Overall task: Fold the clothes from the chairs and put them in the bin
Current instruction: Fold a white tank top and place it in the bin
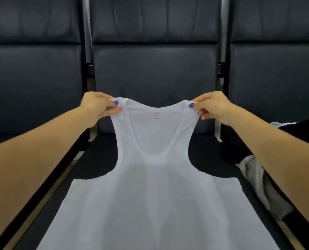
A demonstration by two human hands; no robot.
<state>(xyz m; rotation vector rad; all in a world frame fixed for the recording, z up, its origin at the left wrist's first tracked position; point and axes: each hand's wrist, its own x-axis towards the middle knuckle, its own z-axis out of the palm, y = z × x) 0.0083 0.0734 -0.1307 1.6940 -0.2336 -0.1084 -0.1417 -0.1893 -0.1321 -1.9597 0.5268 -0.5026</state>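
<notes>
A white sleeveless tank top [155, 195] is stretched out over the seat of the middle black chair [153, 73], its body spreading toward me and its neck label facing up. My left hand [97, 105] pinches the left shoulder strap between thumb and fingers. My right hand [213, 105] pinches the right shoulder strap the same way. Both straps are lifted a little above the seat and pulled apart. The bin is not in view.
Black padded chairs stand to the left [33, 78] and right [276, 78] of the middle one, with metal frame bars between them. On the right chair lies a pile of dark clothes [240, 152] and a crumpled white and grey garment [258, 181].
</notes>
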